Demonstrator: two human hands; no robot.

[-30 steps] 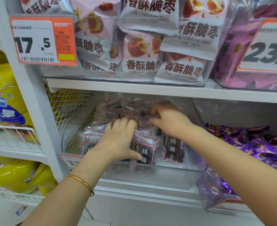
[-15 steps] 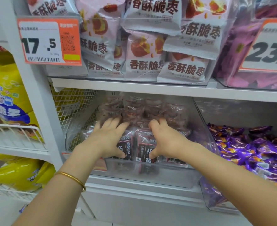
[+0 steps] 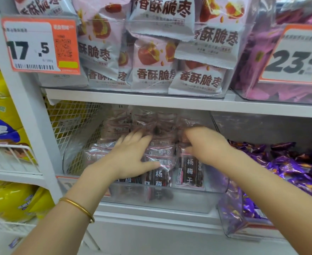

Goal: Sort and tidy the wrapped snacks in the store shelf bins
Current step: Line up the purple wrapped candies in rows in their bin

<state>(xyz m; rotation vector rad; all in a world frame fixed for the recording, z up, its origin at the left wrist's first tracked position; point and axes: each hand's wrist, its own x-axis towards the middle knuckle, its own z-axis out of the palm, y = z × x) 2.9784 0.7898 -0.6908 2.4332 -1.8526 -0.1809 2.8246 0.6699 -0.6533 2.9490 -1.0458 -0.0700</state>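
Small dark-maroon wrapped snack packets with white lettering (image 3: 159, 173) — packed in rows inside the clear rectangular plastic bin (image 3: 188, 201) on the lower level, under the white shelf board (image 3: 151, 100). Front row upright, labels facing the aisle, probably for easy reading by shoppers; rows behind leaning and less even, hence the work there. Left hand (image 3: 133, 159) laid palm-down on the left and middle rows, fingers straight and spread, thumb against a front packet — pressing rather than gripping, seemingly to keep those rows from toppling. Right hand (image 3: 208, 144) reaching over the right row, knuckles up, fingers bent down among the rear packets; blurred, so cannot tell whether pinching a packet or merely pushing. Hands apart, packets between. Judged as mid-straightening: back rows yet to be squared with the front. Thin gold bangle (image 3: 78, 208) on the left wrist. Just left of the bin, a white wire-mesh divider (image 3: 74, 122), with big yellow snack bags (image 3: 4, 116) beyond. Just right, a second clear plastic container (image 3: 230, 218) holding purple foil-wrapped sweets (image 3: 289, 162). Above the shelf board, pale pink-and-grey pillow bags printed with red fruit (image 3: 151, 67) heaped together, with an orange-and-white price tag reading 17.5 (image 3: 41, 46) hung in front.
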